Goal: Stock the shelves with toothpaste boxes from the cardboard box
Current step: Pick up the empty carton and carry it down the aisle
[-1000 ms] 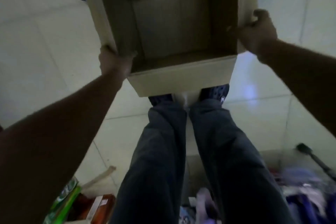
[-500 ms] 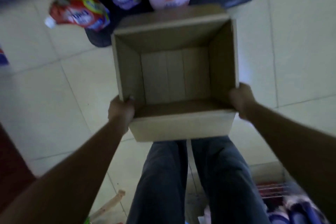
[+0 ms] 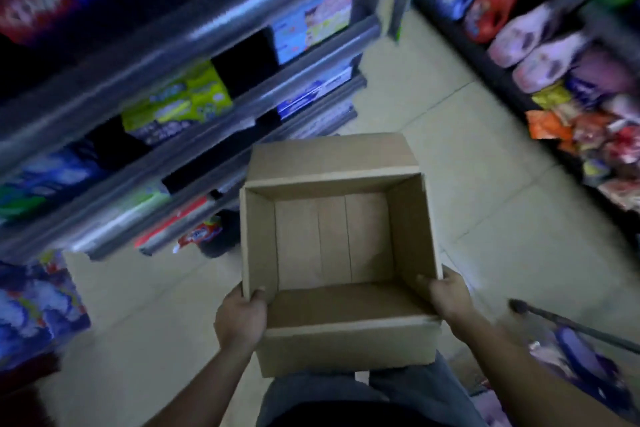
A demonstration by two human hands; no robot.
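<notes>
Cardboard fills the middle of our one view, the head camera: the box (image 3: 346,347) is open at the top and held level in front of our waist, above the tiled floor (image 3: 450,156) of a shop aisle. Our left hand (image 3: 242,319) clamps its near left corner, thumb hooked inside the wall and fingers outside. Our right hand (image 3: 446,295) does the same at the near right corner, so the hands are apart with the box between them. Inside we see only bare walls and the seamed bottom, with no toothpaste. The shelves (image 3: 194,35) rise to our left, their tiers holding blurred, brightly coloured packets (image 3: 176,104) with dark gaps between some of them. We cannot tell which of these, if any, are toothpaste. A second rack (image 3: 512,42) of pouches and bottles lines the right side, and a dark rod (image 3: 571,326) lies near our right forearm. We judge the stocking itself done or nearly so, since the box has nothing left to give. What seems left is to carry the box off or set it down, and perhaps to check the dark gaps on the shelves.
</notes>
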